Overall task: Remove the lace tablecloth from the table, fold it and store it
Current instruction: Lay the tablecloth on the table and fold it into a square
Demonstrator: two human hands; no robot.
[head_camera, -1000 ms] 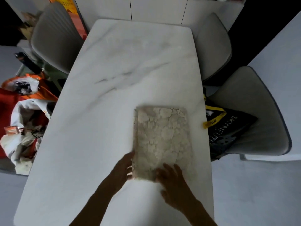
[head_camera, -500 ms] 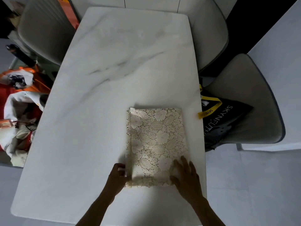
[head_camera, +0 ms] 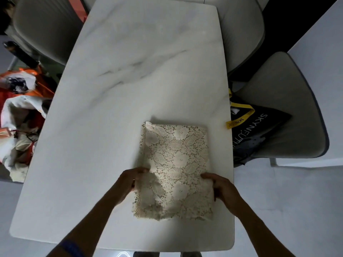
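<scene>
A person is standing at the near end of a white marble table [head_camera: 118, 115], working on a cream lace tablecloth [head_camera: 176, 164] that is already off the tabletop as a cover and folded down into 1 compact rectangle. The bundle is lying flat on the near right part of the table, close to its right edge.

The left hand [head_camera: 132, 182] is gripping the cloth's left edge, fingers curled over the lace, while the right hand [head_camera: 220, 190] is gripping the right edge the same way, thumb on top. Both hands are holding the bundle at about its middle, with the near end hanging slightly rumpled toward the person.

Judging by the layout, the removing is finished and the folding looks all but done; 1 more fold may be coming, or the bundle may be about to be lifted. Storing is still to be done, and no drawer or shelf for it is showing.

Grey chairs are flanking the table; on the right-hand chair [head_camera: 289, 112] a black bag [head_camera: 259, 130] with a yellow strap is resting. Orange and white bags [head_camera: 20, 112] are sitting on the floor to the left.
</scene>
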